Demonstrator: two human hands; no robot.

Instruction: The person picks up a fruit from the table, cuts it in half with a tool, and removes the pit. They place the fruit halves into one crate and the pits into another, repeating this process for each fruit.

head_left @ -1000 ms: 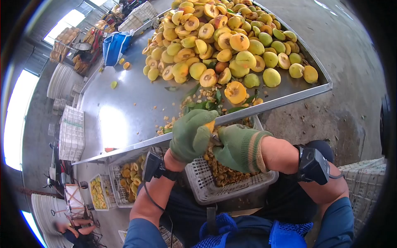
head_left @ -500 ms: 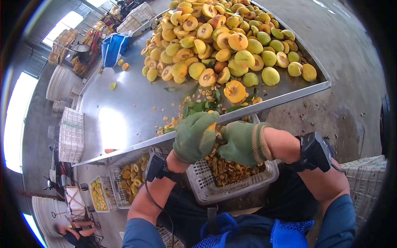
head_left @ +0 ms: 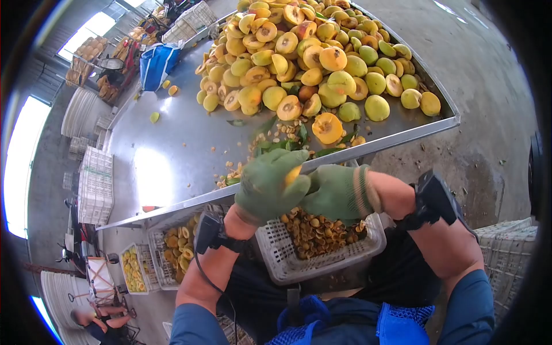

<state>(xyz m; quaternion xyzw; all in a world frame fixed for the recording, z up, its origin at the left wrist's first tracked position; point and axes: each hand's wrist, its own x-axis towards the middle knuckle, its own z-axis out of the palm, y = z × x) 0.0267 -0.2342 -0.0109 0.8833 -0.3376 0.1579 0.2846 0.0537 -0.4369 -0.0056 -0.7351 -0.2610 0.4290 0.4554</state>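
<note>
My left hand (head_left: 269, 187), in a green knit glove, is closed around a yellow peach piece (head_left: 292, 175), of which only a small part shows between the fingers. Against it sits my right hand (head_left: 336, 192), gloved the same way with its fingers curled in; whatever it grips is hidden. Both hands are at the near rim of a metal table (head_left: 190, 138), above a white crate (head_left: 276, 253) of scooped-out brownish peach pits (head_left: 322, 233). Beyond them on the table lie loose seeds, green leaves (head_left: 282, 145) and a cut peach half (head_left: 328, 127).
A large heap of whole and halved peaches (head_left: 287, 63) covers the table's far side. A blue bag (head_left: 156, 66) stands at its left edge. Crates of peach halves (head_left: 179, 247) sit below left, stacked crates (head_left: 506, 253) at right. Another person (head_left: 103, 322) is at lower left.
My left hand has turned and shifted slightly left, and more of the yellow peach piece shows. My right hand has come closer against it; the gap between them has closed.
</note>
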